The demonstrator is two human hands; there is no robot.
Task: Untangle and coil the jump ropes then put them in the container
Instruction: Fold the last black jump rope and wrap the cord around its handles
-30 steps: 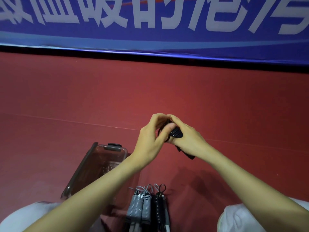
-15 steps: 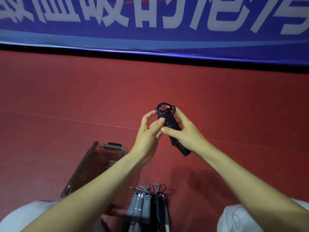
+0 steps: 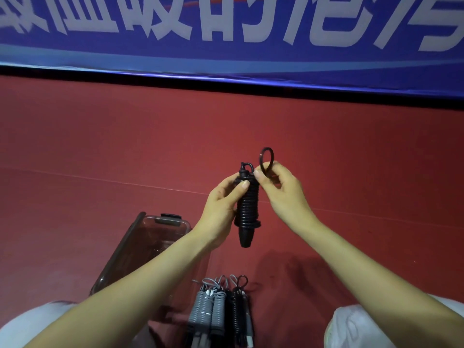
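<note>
Two hands hold one black jump rope (image 3: 247,209) in the air above the red floor (image 3: 100,146), roughly upright, its cord wound in tight turns round the handles, whose bare ends stick out below. The left hand (image 3: 221,204) grips the bundle from the left, thumb pressed across the upper turns and fingers curled behind it. The right hand (image 3: 283,192) pinches a free loop of cord (image 3: 261,159) between thumb and forefinger just beside the top of the bundle, its other fingers loosely bent. Below the left forearm a tinted clear container (image 3: 150,234) with a dark latch sits on the floor. Near its right corner lie two grey coiled ropes (image 3: 209,310) and a black coiled rope (image 3: 236,312), side by side; whether they rest inside it I cannot tell. At the far edge of the floor hangs a blue banner (image 3: 226,51).
</note>
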